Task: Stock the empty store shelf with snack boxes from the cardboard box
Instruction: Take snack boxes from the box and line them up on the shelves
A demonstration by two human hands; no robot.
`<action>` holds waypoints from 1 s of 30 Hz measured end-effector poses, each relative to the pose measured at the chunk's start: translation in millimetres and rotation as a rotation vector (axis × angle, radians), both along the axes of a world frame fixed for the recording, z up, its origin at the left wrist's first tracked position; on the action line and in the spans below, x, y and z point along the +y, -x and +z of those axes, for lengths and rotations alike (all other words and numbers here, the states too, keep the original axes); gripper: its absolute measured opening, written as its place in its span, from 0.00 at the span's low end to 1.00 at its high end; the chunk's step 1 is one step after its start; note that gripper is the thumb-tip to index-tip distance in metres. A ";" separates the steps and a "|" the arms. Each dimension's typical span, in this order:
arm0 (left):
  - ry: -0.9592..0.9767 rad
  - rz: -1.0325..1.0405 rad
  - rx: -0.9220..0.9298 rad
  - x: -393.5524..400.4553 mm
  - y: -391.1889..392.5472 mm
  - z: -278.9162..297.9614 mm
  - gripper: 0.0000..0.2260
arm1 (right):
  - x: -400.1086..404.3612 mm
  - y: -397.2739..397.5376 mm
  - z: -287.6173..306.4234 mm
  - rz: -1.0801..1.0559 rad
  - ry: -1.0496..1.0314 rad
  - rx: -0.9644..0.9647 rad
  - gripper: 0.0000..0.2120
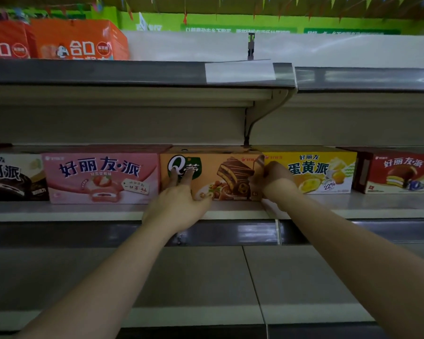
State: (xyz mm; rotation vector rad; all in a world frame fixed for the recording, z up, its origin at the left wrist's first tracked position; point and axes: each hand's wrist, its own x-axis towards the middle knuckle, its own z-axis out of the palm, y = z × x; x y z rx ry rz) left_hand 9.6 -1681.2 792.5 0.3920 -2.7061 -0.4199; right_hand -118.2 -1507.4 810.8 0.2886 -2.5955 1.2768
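Orange snack box (220, 174) is sitting wedged between the pink box (101, 178) at 9 o'clock and the yellow box (313, 173) at 3 o'clock; left hand (179, 201) is pressing flat-fingered, right hand (269, 178) is pinching its edge.

Both arms reach forward, the left hand (179, 201) with fingers straight and flat, the right hand (271, 178) with fingers curled.
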 end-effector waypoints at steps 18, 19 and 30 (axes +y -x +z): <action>0.016 -0.084 -0.464 -15.9 38.8 27.1 0.39 | -26.4 11.0 11.6 -0.159 -0.523 0.187 0.13; 0.031 -0.083 -0.471 -15.5 40.0 26.9 0.39 | -28.5 12.0 10.2 -0.159 -0.528 0.192 0.13; 0.015 -0.072 -0.491 -20.9 62.3 11.6 0.44 | -33.7 19.5 8.5 -0.130 -0.573 0.220 0.12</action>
